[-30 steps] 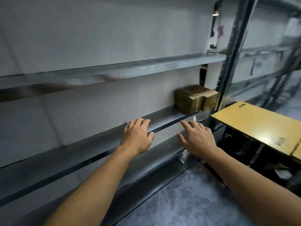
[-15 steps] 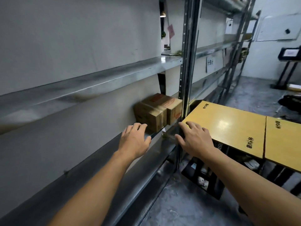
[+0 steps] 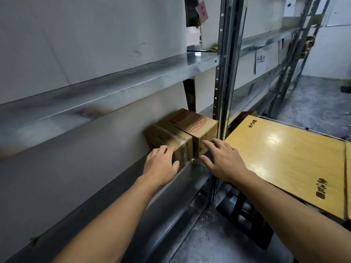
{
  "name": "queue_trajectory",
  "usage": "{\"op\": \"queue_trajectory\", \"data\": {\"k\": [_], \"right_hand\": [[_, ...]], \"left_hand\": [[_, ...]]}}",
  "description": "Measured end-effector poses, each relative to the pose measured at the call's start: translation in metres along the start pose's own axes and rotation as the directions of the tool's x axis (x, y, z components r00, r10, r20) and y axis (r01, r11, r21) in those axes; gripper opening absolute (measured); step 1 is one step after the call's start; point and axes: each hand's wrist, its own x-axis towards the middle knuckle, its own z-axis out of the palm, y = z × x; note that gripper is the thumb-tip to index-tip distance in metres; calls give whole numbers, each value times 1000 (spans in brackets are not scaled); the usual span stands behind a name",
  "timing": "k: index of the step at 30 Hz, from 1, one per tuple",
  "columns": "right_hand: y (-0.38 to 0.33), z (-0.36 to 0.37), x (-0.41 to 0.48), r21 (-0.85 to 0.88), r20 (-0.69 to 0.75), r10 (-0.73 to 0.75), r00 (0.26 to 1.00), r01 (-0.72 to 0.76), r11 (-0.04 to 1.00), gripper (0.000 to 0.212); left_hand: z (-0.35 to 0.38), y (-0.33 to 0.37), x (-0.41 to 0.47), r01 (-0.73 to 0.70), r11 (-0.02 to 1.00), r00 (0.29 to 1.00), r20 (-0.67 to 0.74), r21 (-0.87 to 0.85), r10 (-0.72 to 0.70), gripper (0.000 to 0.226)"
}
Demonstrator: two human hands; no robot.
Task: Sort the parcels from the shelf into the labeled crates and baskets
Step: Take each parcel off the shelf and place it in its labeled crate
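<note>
Two parcels abut on the shelf (image 3: 190,173) at 12 o'clock, nearer parcel (image 3: 167,135) and farther parcel (image 3: 195,124); left hand (image 3: 161,166) meets the nearer one's front corner, right hand (image 3: 222,160) hovers at its 3 o'clock, all fingers spread, clamping nothing, presumably bracketing for a lift.

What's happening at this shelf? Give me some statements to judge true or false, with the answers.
1. The taped box and the red-printed box sit side by side on the shelf. True.
2. The left hand holds a box in the air. False: it rests on the taped box, which sits on the shelf.
3. The right hand grips a parcel. False: its fingers are straight and empty, reaching toward the red-printed box.
4. The yellow board lies right of the metal upright. True.
</note>
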Motion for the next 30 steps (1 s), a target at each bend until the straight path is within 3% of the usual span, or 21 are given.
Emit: {"op": "queue_trajectory", "data": {"k": [7,12,16,20,24,30], "right_hand": [[23,7,116,40,78,-264,961,261,964,62],[24,28,158,62,214,-425,880,421,905,59],[14,37,167,140,240,-396,887,372,918,58],[1,44,170,173,206,-418,885,388,905,57],[-7,47,173,365,152,-418,896,342,866,58],[-19,42,161,636,135,-427,894,251,729,54]], "left_hand": [[33,2,70,233,970,972,-1,-73,-234,50],[65,8,77,333,911,922,-119,-242,-369,42],[80,13,72,394,818,840,-196,-418,-505,39],[83,18,70,436,702,786,-141,-563,-602,37],[84,23,62,397,565,707,-152,-723,-691,40],[59,31,34,241,484,630,-244,-841,-737,30]]}}
